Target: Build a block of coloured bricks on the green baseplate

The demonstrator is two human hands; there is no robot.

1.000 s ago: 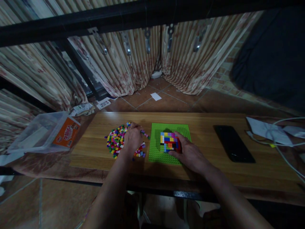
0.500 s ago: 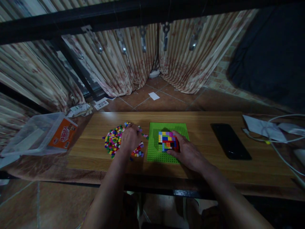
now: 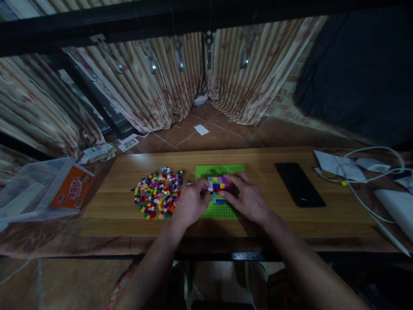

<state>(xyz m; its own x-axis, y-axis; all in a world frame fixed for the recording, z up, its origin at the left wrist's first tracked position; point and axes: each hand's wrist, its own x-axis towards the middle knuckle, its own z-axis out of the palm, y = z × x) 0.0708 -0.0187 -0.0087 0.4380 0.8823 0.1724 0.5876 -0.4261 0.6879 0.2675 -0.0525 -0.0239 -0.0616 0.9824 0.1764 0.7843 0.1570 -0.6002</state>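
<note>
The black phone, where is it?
The black phone lies flat on the wooden table, to the right of the green baseplate and the right hand, with the white cable farther right.

Baseplate (image 3: 222,210), centre frame: bright green, bearing a block of bricks (image 3: 219,184) in yellow, blue, red and pink. Loose bricks (image 3: 155,193), centre left: mixed multicolour. Phone (image 3: 299,184), right: black; curtains (image 3: 151,86), upper frame: beige-striped with reddish blotches.
</note>
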